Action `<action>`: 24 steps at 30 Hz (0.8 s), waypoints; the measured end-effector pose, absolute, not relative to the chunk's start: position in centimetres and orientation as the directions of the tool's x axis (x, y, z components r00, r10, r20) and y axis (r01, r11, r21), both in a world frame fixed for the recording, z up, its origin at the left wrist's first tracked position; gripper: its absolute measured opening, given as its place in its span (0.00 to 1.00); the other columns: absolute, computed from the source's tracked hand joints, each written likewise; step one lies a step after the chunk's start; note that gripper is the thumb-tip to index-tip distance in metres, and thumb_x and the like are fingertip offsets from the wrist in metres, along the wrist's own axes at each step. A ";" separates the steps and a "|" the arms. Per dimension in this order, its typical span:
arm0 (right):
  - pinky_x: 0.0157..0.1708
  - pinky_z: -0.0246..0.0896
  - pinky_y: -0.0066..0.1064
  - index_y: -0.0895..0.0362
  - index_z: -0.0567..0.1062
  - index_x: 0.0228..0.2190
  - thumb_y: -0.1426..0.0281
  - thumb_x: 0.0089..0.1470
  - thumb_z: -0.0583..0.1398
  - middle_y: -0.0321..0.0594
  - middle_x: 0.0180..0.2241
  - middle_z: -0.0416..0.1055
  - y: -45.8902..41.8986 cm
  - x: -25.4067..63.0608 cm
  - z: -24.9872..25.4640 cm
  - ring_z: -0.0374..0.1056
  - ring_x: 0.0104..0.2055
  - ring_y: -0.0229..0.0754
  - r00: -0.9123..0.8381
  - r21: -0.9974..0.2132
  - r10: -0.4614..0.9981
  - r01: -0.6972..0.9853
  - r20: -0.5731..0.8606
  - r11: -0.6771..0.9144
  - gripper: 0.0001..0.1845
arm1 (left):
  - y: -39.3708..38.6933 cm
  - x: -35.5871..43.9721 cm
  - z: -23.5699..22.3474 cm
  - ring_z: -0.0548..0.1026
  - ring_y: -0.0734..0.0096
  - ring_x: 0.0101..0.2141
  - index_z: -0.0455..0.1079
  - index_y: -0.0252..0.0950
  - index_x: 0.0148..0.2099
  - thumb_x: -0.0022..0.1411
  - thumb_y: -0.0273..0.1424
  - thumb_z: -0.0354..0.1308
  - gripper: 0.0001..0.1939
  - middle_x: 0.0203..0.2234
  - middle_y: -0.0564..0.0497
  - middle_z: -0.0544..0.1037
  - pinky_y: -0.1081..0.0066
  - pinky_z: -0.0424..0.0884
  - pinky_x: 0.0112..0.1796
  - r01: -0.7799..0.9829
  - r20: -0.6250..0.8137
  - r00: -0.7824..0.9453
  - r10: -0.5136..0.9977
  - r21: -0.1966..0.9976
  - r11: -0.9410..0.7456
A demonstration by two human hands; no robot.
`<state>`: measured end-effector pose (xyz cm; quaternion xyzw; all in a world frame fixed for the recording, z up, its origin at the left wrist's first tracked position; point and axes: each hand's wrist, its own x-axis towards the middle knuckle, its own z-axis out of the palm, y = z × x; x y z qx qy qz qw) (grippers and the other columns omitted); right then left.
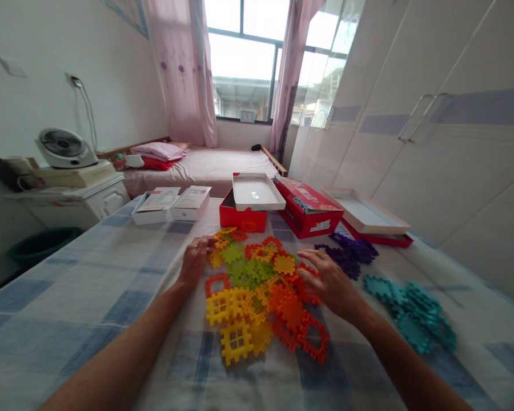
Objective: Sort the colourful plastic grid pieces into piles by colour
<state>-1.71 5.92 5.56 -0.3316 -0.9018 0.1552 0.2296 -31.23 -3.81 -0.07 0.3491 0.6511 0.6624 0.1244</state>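
A loose pile of interlocking plastic tiles with notched edges lies between my two hands. Green tiles (251, 271) sit in its middle, yellow tiles (236, 341) toward the front and left, and orange tiles (291, 311) mostly on the right. My left hand (195, 261) rests at the pile's far left edge, its fingers against yellow pieces. On the opposite side, my right hand (329, 281) has its fingers stretched over orange pieces. Neither hand is closed round a tile. Purple tiles (349, 254) and teal tiles (415, 311) form separate heaps to the right.
Behind the pile stand an open red box (242, 220) with a white lid (257, 194) tilted on it, and another red box (310, 208). A shallow tray (370, 211) lies farther right. Two white boxes (191, 204) sit at the back left. Checked cloth (111, 274) covers the surface.
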 end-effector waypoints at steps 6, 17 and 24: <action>0.52 0.56 0.41 0.57 0.71 0.48 0.62 0.54 0.57 0.48 0.47 0.70 7.3 -5.4 4.1 0.64 0.52 0.48 -0.724 -0.378 0.649 0.548 0.234 0.746 0.21 | -3.7 -31.4 -0.2 0.74 0.66 0.32 0.74 0.34 0.31 0.57 0.51 0.48 0.26 0.33 0.44 0.77 0.69 0.69 0.32 0.295 0.299 -0.713 0.634 0.949 -0.115; 0.52 0.58 0.41 0.58 0.63 0.55 0.61 0.54 0.56 0.49 0.51 0.65 8.0 -2.4 4.9 0.64 0.51 0.48 -0.692 -0.504 0.660 0.475 0.292 0.721 0.29 | -3.7 -31.4 -0.2 0.72 0.66 0.33 0.73 0.32 0.32 0.57 0.52 0.46 0.28 0.35 0.45 0.75 0.69 0.69 0.33 0.343 0.314 -0.700 0.642 0.936 -0.083; 0.58 0.52 0.38 0.56 0.62 0.58 0.72 0.40 0.64 0.46 0.57 0.61 2.3 1.1 6.7 0.57 0.58 0.49 -0.875 -0.446 0.476 0.463 -0.090 0.766 0.42 | -3.6 -31.5 -0.4 0.73 0.67 0.32 0.73 0.31 0.33 0.58 0.52 0.44 0.29 0.35 0.44 0.76 0.68 0.69 0.34 0.351 0.293 -0.700 0.652 0.935 -0.044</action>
